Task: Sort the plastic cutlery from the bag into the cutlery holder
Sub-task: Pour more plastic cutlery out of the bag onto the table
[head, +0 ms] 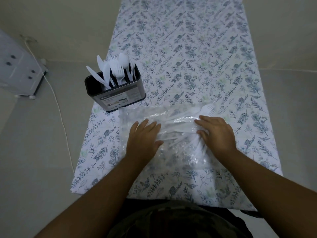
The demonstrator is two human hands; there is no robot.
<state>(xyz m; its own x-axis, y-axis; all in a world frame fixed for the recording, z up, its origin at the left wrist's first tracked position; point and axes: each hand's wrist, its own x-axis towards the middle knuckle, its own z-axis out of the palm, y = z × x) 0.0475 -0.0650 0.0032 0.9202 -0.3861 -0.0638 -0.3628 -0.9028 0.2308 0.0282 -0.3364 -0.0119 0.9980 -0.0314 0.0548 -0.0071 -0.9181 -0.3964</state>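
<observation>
Cutlery holder (pixel 118 93), one, stands at the table's (pixel 197 48) left edge with three compartments: knives left, forks middle, spoons right; exact counts are unclear. One clear bag (pixel 171 152) lies before the person. Left hand (pixel 144 136) presses flat on it, fingers straight and slightly spread. Right hand (pixel 217 133) curls round bunched white cutlery (pixel 181 133) inside; one fork (pixel 208 107) pokes out.

A table under a floral cloth (pixel 197 57) carries 1 clear bag (pixel 164 152) beneath both hands and 1 cutlery holder (pixel 116 95) beyond the left hand (pixel 144 134).
</observation>
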